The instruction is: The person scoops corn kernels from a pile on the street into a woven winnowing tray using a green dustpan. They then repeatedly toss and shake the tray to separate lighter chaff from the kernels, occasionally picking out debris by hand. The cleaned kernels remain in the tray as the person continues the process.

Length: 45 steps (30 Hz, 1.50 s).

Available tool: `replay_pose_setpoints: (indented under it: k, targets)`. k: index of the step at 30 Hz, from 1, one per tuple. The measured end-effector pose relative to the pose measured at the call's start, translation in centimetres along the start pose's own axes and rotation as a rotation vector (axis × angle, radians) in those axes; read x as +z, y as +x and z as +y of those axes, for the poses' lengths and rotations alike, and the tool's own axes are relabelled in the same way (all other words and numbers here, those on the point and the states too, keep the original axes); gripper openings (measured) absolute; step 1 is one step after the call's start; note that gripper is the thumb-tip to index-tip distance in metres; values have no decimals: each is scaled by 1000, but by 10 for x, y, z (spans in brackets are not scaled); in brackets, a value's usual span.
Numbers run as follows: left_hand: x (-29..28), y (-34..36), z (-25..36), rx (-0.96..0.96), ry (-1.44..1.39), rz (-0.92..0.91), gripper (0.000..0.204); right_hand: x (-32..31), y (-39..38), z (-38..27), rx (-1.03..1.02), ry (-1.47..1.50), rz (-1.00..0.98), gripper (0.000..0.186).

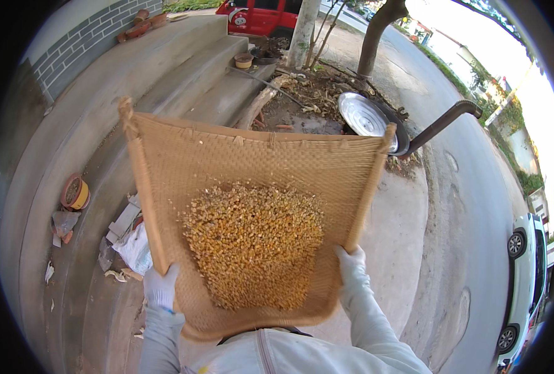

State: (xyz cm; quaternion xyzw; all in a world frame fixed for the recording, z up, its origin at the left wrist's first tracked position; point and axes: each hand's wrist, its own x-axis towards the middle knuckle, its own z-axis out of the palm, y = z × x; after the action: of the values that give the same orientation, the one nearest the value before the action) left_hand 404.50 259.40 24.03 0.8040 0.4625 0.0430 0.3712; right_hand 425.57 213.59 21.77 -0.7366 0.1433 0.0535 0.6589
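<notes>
A wide woven winnowing basket [165, 156] is held out in front of my body, its near edge close to my jacket. A heap of yellow corn kernels [255, 249], mixed with paler bits, lies on its middle and near part. My left hand [161, 287], in a white glove, is closed round the basket's left rim near the close corner. My right hand [352, 262], also gloved, grips the right rim at about the same distance from me. The fingers of both hands are partly hidden behind the rim.
Concrete steps [190, 68] rise on the left, with a flower pot [76, 192] and a white bag [135, 249] on them. Beyond the basket are a metal lid [362, 114], a bent pipe [442, 128] and a tree [377, 40]. A white car [526, 280] stands beside the road.
</notes>
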Motion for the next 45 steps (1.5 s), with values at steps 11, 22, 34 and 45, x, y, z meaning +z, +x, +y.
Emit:
replay_pose_setpoints:
  k: [11,22,34,45]
  targets:
    - [85,10,-101,-93,-199,-130,57,11,32,35,67,-536,-34,29]
    - [116,38,-38,-119,-257,-5,55,13,71,14,36,-320,7,37]
    - [81,12,-73,-9,-392,-18,50,-4,32,-14,-241,-327,37,27]
    - [118,12,-121,-48,27,-87,61,-17,61,96,50,-685,-24,37]
